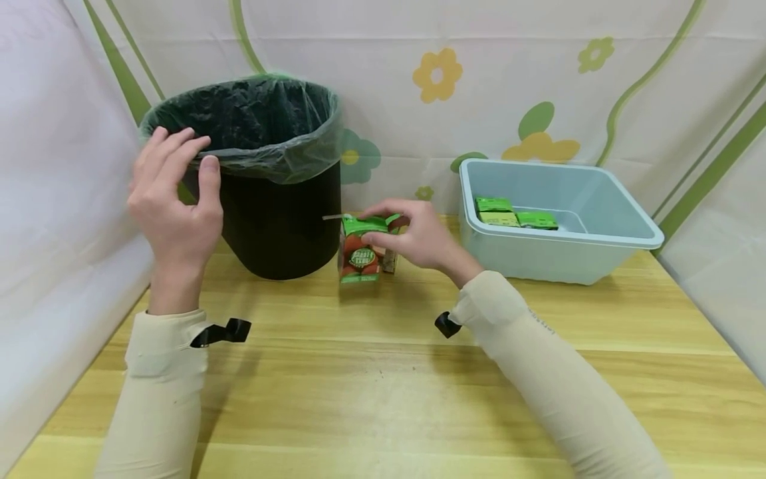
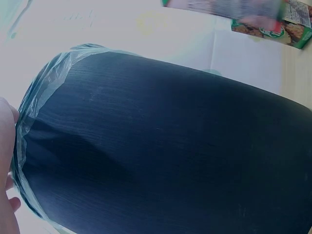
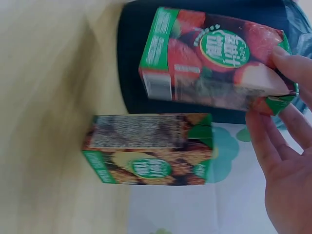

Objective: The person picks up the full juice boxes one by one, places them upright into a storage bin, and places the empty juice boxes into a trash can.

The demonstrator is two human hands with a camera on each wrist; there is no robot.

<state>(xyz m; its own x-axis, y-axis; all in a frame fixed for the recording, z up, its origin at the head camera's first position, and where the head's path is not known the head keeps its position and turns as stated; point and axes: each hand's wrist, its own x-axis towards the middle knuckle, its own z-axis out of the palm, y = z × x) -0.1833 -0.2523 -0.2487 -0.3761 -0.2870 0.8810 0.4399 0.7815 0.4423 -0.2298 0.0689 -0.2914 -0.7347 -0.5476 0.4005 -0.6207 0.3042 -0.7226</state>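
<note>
My right hand (image 1: 415,233) pinches the top end of a red and green juice box (image 1: 361,256), upright in front of the bin. A short pale straw (image 1: 332,217) sticks out of its top to the left. Right behind it is a second juice box (image 3: 148,151) with a brown print, mostly hidden in the head view. My left hand (image 1: 175,193) is at the near left rim of a black trash bin (image 1: 281,226), its fingers extended and its thumb apart. A translucent green bag (image 1: 305,156) lines the bin and folds over its rim.
A light blue plastic tub (image 1: 556,256) stands at the right with several green-topped boxes (image 1: 497,217) inside. All stands on a wooden table (image 1: 371,399). White cloth (image 1: 383,80) with printed flowers hangs close behind the bin and tub.
</note>
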